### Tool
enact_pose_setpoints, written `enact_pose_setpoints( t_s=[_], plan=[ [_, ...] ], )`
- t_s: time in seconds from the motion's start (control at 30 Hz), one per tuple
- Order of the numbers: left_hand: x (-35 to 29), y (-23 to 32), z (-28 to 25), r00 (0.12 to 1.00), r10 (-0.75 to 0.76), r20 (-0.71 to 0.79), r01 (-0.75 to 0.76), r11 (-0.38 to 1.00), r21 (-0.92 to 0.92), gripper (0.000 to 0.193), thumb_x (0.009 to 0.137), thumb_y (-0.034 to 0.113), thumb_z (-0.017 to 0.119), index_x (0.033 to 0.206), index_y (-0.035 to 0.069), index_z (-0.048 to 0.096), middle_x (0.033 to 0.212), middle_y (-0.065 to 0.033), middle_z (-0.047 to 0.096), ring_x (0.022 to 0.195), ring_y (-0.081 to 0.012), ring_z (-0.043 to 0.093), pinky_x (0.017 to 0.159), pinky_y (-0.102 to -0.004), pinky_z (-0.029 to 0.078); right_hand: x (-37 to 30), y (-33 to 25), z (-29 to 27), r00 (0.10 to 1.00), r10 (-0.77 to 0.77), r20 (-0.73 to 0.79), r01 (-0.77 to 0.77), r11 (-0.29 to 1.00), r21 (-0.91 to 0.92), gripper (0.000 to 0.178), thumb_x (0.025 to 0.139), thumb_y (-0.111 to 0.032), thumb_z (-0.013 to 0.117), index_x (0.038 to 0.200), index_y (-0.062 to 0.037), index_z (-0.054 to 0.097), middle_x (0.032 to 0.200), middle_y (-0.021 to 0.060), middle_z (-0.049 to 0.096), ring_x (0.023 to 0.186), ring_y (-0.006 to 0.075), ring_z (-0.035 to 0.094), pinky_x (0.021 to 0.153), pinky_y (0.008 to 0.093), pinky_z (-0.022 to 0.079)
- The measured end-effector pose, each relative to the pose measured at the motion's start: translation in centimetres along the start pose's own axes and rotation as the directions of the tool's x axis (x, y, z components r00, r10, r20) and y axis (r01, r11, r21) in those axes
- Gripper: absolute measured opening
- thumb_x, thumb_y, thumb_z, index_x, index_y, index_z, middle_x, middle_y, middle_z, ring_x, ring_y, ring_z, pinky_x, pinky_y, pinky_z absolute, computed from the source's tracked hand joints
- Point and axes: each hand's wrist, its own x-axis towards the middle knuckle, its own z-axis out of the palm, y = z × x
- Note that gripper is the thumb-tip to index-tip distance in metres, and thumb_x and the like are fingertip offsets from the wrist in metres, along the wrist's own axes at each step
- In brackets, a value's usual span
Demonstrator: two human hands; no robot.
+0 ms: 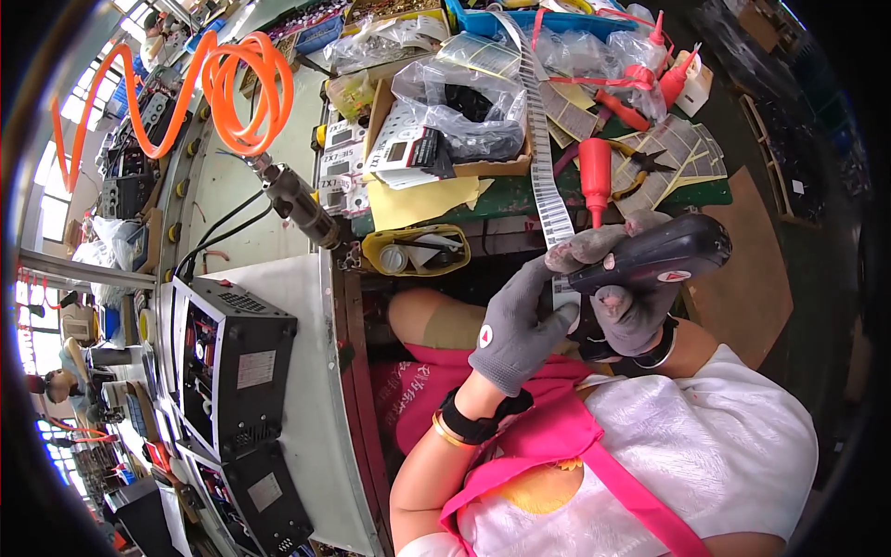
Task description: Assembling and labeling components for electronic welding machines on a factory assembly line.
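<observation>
My left hand [524,330], in a grey glove, pinches the lower end of a long white strip of barcode labels [548,200]. The strip runs up from my fingers across the bench to the far side. My right hand [631,311], also gloved, is closed around a black handheld barcode scanner [664,251]. One end of the scanner is close to the strip by my left fingers; its far end points right. Just beyond my right hand, a red squeeze bottle [595,172] lies with its nozzle toward me.
Pliers [640,172] lie on label sheets [691,153] at the right. A cardboard box [380,121] with bagged black parts and a yellow bin [408,251] sit beyond my hands. At left, an air screwdriver [302,209] hangs from an orange coiled hose [246,97] near open black machines [246,362].
</observation>
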Motion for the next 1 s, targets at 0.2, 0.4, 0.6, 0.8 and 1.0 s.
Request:
enact_pose_setpoints(
  t_s=[0.2,0.4,0.6,0.8,1.0],
  plan=[
    [0.0,1.0,-0.5,1.0,0.012,0.024,-0.019,0.946,0.324,0.047,0.073,0.003,0.064,0.118,0.0,0.052,0.079,-0.0059,0.056,0.06,-0.01,0.054,0.058,-0.0245,0.046,0.1,-0.4,0.0,1.0,-0.003,0.01,0.004,0.994,-0.107,0.052,0.083,-0.006,0.067,0.123,-0.0054,0.032,0.102,0.0195,0.061,0.099,0.0302,0.061,0.086,0.0473,0.052],
    [0.2,0.3,-0.2,0.997,0.07,0.023,-0.073,0.983,0.167,0.049,0.074,0.003,0.064,0.121,0.001,0.052,0.09,-0.0088,0.06,0.073,-0.013,0.06,0.064,-0.0252,0.048,-0.2,-1.1,-0.4,0.993,0.077,0.086,-0.05,0.958,-0.281,0.052,0.082,-0.007,0.069,0.122,-0.0039,0.035,0.104,0.0218,0.061,0.098,0.0341,0.062,0.084,0.0465,0.053],
    [0.1,0.2,-0.5,0.997,0.055,0.049,-0.061,0.987,0.147,0.048,0.076,0.003,0.064,0.122,0.001,0.051,0.1,-0.0099,0.061,0.087,-0.015,0.061,0.073,-0.0269,0.05,-0.1,-0.4,-0.1,0.999,0.046,0.009,-0.045,0.997,-0.068,0.053,0.082,-0.004,0.067,0.124,-0.0072,0.035,0.107,0.021,0.06,0.101,0.0338,0.061,0.086,0.0462,0.052],
    [0.1,-0.2,-0.1,1.0,0.008,0.021,-0.009,1.0,0.028,0.048,0.076,0.003,0.064,0.122,0.001,0.051,0.101,-0.0096,0.061,0.089,-0.0159,0.061,0.076,-0.0283,0.049,-0.1,-0.1,0.2,1.0,-0.009,0.011,0.01,0.998,-0.06,0.052,0.082,-0.003,0.067,0.124,-0.007,0.036,0.107,0.0203,0.06,0.101,0.0331,0.061,0.086,0.0465,0.052],
    [0.0,-0.7,-0.1,0.999,0.034,0.01,-0.034,0.999,-0.012,0.049,0.075,0.003,0.063,0.122,0.001,0.051,0.105,-0.0099,0.061,0.093,-0.017,0.06,0.079,-0.0291,0.048,0.0,-0.1,0.3,1.0,-0.031,0.003,0.031,0.998,-0.058,0.052,0.082,-0.004,0.067,0.124,-0.0055,0.036,0.105,0.0202,0.06,0.099,0.0329,0.062,0.085,0.0458,0.052]
  ],
)
